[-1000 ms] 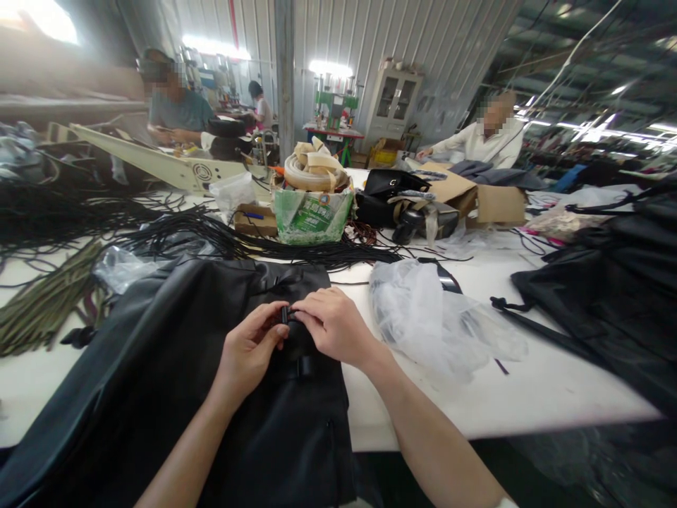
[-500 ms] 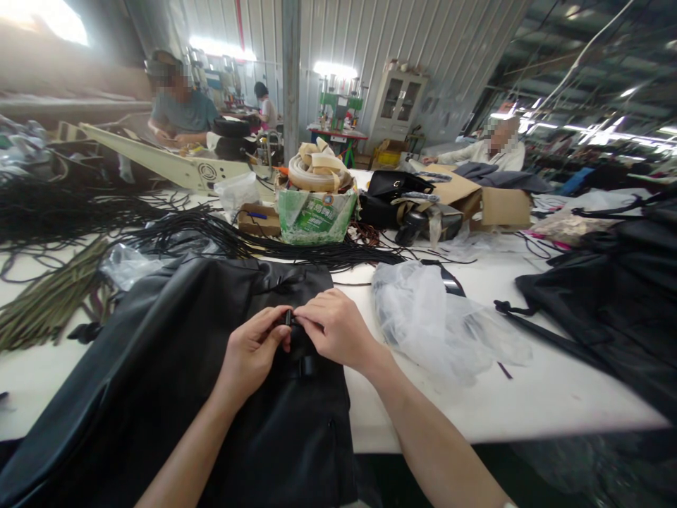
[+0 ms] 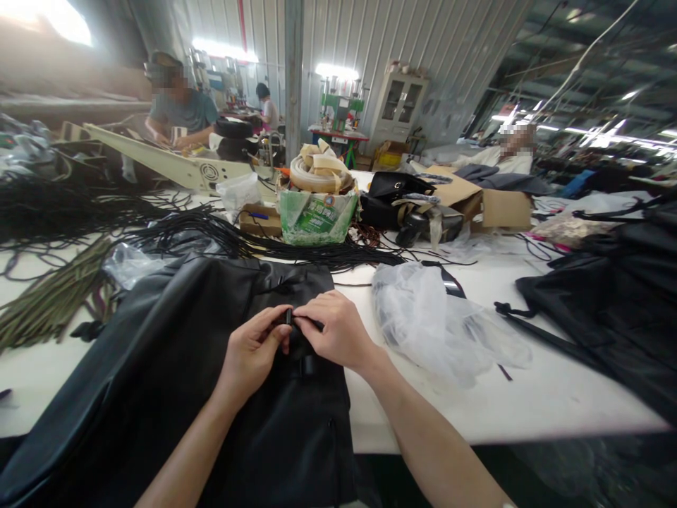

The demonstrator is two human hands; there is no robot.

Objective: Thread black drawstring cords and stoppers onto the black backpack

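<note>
A large black leather-like bag (image 3: 174, 367) lies flat on the white table in front of me. Above its upper right part, my left hand (image 3: 257, 343) pinches a small black buckle (image 3: 288, 316) between thumb and fingers. Close against it on the right, my right hand (image 3: 334, 326) is closed in a pinch on what looks like the end of a black strap (image 3: 316, 324) at the buckle. The fingertips hide most of both parts. Just below the hands, another black strap loop (image 3: 307, 365) lies on the bag.
A crumpled clear plastic bag (image 3: 423, 317) lies to the right, with more black bags (image 3: 624, 282) beyond. Black cords (image 3: 222, 236) run behind my bag. A green box (image 3: 317, 217) holds rolled tape. Olive cords (image 3: 47, 293) lie left. Co-workers sit farther back.
My hands stay at the buckle with only a slight shift of the right fingers. At the back right, a co-worker has leaned a little to the right.
</note>
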